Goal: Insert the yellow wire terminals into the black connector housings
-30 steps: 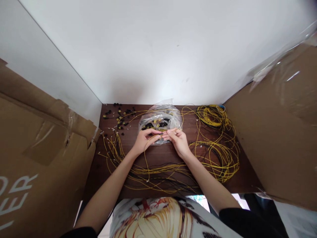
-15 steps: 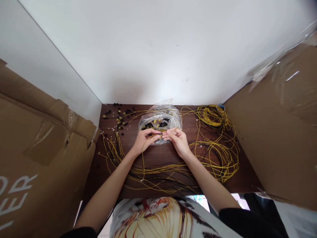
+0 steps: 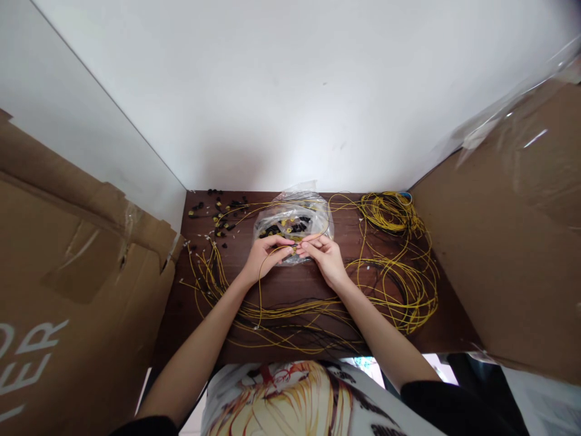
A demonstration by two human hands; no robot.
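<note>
Swung slightly left, the yellow wire (image 3: 260,297) dangles below the small black piece (image 3: 294,245), which lies crosswise between the hands, clamped in the left hand's (image 3: 262,259) fingers; the right hand's (image 3: 328,259) adjoining grip I cannot tell.

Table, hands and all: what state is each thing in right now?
Left hand: pinching a small black part.
Right hand: fingertips closed at its other end.
Bag: crumpled, holding pieces.
Loose pieces: scattered.
Upper-right wires: coiled.
Lower wires: loosely spread.
Left box: taped.
</note>
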